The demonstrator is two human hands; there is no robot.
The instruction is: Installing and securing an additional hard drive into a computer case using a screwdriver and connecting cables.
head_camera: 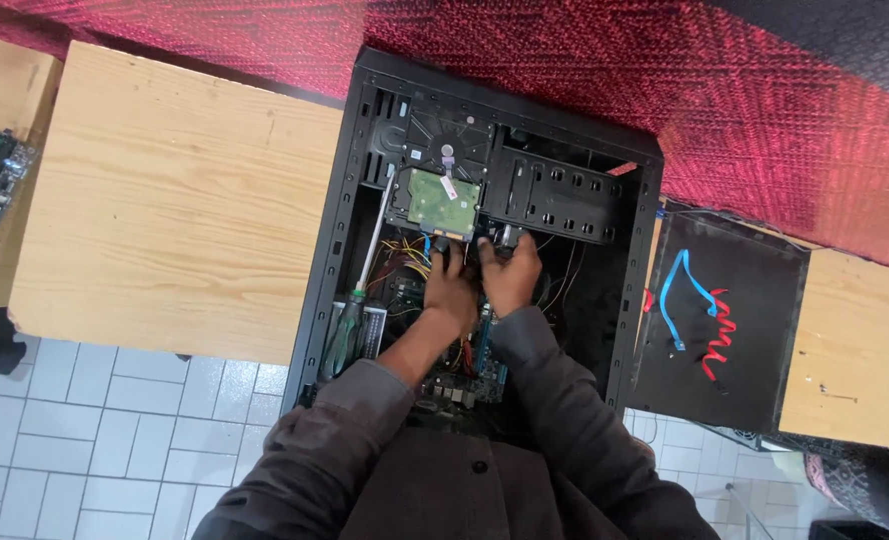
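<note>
Hands [479,280] beneath green-boarded hard drive [442,200] (label-down)

The person is wearing a dark brownish-grey jacket with long sleeves [364,420] bunching above bare wrists and a dark round button [479,466] showing in front.

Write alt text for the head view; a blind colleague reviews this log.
Two hands, left hand and right hand, reach into an open black computer case, at cables below a hard drive. A screwdriver leans inside; the case lies on a wooden table.
</note>
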